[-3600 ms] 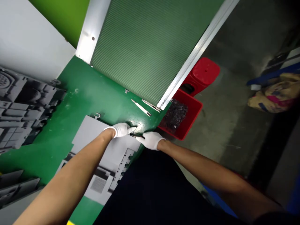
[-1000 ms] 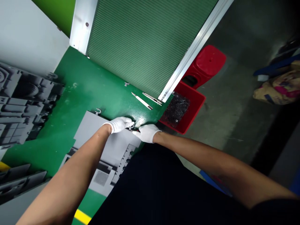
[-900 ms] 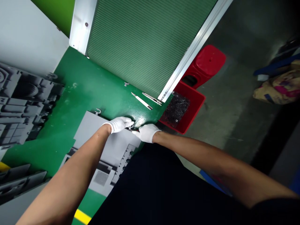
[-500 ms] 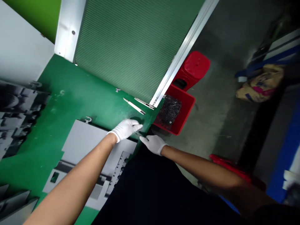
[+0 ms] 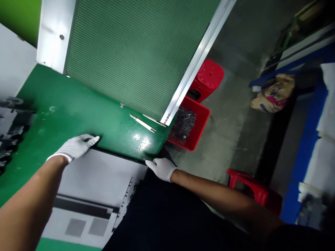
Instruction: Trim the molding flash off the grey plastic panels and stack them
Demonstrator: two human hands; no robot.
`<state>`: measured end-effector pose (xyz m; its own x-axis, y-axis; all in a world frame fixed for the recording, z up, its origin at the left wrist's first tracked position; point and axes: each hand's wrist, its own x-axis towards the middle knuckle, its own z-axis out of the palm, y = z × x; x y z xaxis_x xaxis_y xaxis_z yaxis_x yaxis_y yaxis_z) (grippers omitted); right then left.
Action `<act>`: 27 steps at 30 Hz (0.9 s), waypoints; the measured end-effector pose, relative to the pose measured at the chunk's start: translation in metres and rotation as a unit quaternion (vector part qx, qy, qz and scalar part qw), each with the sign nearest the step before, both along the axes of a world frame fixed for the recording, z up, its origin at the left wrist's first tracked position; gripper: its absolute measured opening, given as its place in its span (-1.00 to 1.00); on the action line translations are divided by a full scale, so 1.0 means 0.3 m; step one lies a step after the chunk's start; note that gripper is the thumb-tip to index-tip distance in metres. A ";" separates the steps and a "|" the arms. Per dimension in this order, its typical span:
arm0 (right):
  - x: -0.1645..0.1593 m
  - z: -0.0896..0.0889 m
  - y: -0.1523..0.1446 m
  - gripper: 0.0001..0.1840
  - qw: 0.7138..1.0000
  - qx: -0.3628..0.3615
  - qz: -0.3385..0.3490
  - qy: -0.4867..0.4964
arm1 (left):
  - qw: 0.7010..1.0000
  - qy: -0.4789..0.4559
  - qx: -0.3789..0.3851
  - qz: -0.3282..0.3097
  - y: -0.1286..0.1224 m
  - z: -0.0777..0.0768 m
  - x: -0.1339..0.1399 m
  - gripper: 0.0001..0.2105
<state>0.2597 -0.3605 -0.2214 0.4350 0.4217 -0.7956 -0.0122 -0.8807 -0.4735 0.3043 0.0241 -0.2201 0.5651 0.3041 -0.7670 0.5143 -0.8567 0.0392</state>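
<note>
My left hand [image 5: 77, 147], in a white glove, is at the far left corner of a flat grey panel [image 5: 102, 172]. Its fingers are curled, and whatever lies between them is hidden. By the panel's right corner is my right hand [image 5: 161, 169], gloved too, with thumb and finger pinched; a tiny reddish tip pokes out of the pinch, too small to name. Beyond the panel lies a slim white-handled knife [image 5: 143, 123], with a second slim tool [image 5: 154, 120] close by it. Dark specks dot the green table [image 5: 110, 127] between knife and panel.
A ribbed green board with a metal rail [image 5: 193, 69] stands at the back. Right of the table edge are a red bin [image 5: 202, 120] of small dark pieces and a red stool [image 5: 210, 75]. Dark machined parts [image 5: 13, 132] lie at far left. Another red stool [image 5: 251, 186] is at right.
My left hand has gone left, away from my right hand, to the panel's far corner, covering where a hook showed. My right hand stays near the right corner. The whole view has shifted.
</note>
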 end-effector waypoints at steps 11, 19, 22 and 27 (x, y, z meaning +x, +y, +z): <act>0.132 -0.006 0.333 -0.10 0.994 0.030 0.104 -0.016 | 0.989 0.004 -0.145 -0.005 0.094 -0.030 -0.005 -0.47; 0.183 -0.053 0.608 -0.09 0.983 0.046 0.179 -0.009 | 0.990 0.004 -0.143 0.018 0.126 -0.073 -0.002 -0.55; 0.180 -0.057 0.661 -0.10 0.979 0.069 0.191 -0.027 | 0.989 0.008 -0.148 0.018 0.131 -0.011 -0.001 -0.53; 0.165 -0.025 0.685 -0.14 0.970 0.125 0.197 -0.074 | 0.986 0.004 -0.151 0.067 0.127 0.096 -0.024 -0.54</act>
<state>0.3092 -0.1551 -0.2288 0.3016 0.7498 -0.5889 0.3862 -0.6608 -0.6436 0.2971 0.0624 -0.1913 0.5281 0.1334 -0.8386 0.6237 -0.7311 0.2765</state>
